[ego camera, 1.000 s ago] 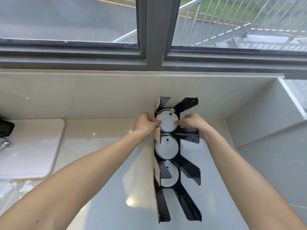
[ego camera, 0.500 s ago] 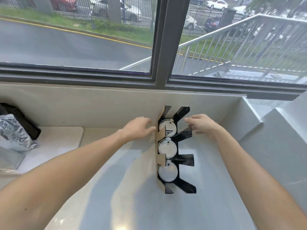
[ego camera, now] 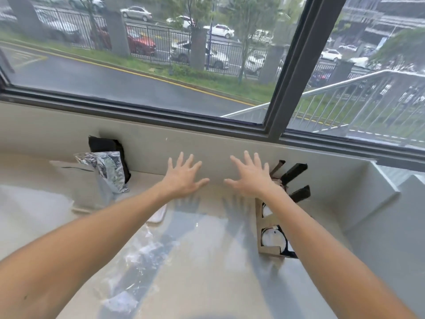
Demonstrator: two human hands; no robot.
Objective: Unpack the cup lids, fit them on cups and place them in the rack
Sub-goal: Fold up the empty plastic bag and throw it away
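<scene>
I am seeing both hands stretched out over the worktop (ego camera: 207, 284) in the middle of the frame, and neither is holding anything. The left hand (ego camera: 182, 178) is spreading its fingers wide, palm down, just left of centre. The right hand (ego camera: 249, 179) is doing the same just right of centre, fingers straight and splayed, released from everything. Their shadows are falling on the pale surface right below them.

The rack (ego camera: 279, 217) is standing at centre right of the frame, close to the back wall, with its black arms sticking up and to the right behind my right wrist. My right forearm is crossing in front of it and hiding part of it. Two white cup lids (ego camera: 271, 238) are showing in its lower slots, seated on cups held in the rack; I cannot tell what the upper slot is holding.

At the left of the frame a silver foil bag (ego camera: 108, 173) is leaning against a black object (ego camera: 103, 145) by the wall. Crumpled clear plastic wrapping (ego camera: 140, 256) is lying on the worktop at lower centre left.
</scene>
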